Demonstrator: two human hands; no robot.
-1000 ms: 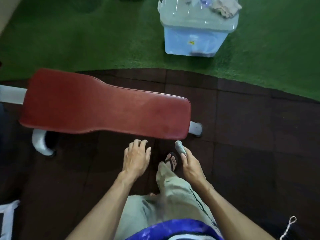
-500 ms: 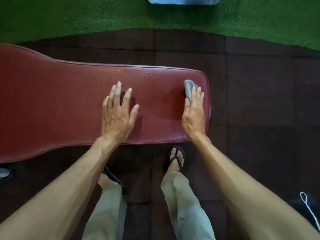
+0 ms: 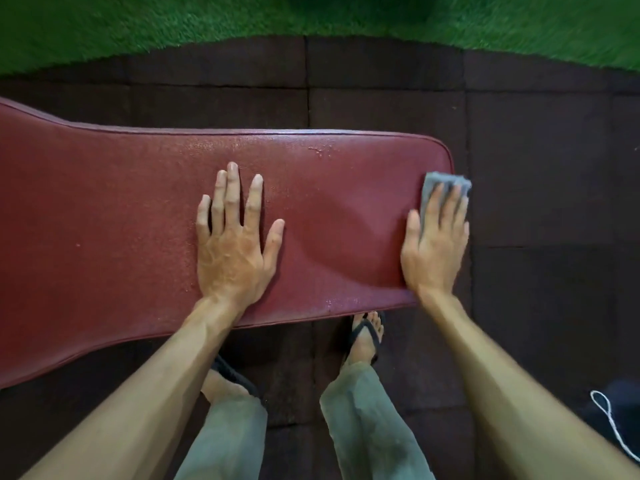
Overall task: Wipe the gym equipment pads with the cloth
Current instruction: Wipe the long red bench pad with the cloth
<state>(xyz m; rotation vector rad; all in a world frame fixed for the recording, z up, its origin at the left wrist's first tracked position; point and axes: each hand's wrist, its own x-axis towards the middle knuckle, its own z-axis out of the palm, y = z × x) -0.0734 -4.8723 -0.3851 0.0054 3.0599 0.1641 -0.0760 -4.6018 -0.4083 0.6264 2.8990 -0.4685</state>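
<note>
Two hands are down on the red pad of the desk. Her or his left hand lies flat and spread, palm down, fingers pointing away from the body, holding nothing. Well off to that hand's right, at the rounded end of the pad, the right hand presses flat with fingers together on a grey cloth; the cloth sits under the fingers and sticks out past the fingertips, partly over the pad's end edge. Small droplets glisten on the pad beyond the left hand. Below the wrists, two feet in dark flip-flops stand on dark rubber floor tiles. Beyond the pad, past both hands, runs green turf. A white cord lies near the right forearm.
</note>
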